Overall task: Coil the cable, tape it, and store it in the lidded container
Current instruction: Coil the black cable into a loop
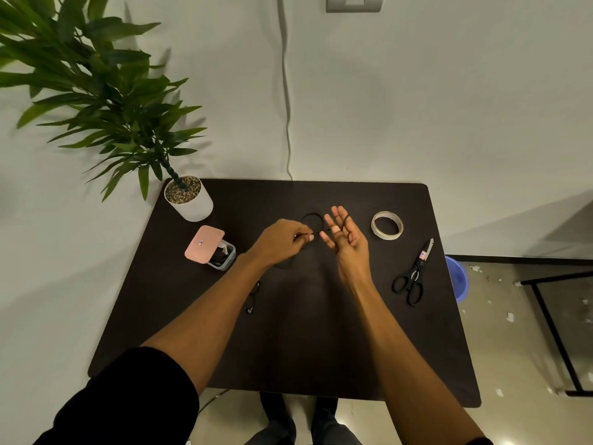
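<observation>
A thin black cable runs between my two hands over the middle of the dark table. My left hand pinches the cable between thumb and fingers. My right hand is held upright with fingers spread, and the cable loops around them. One cable end with a plug trails on the table under my left forearm. A roll of white tape lies to the right of my hands. A small clear container stands at the left, its pink lid tipped open.
Black scissors lie near the table's right edge. A potted plant in a white pot stands at the back left corner. A blue bucket sits on the floor to the right, beside a black metal frame.
</observation>
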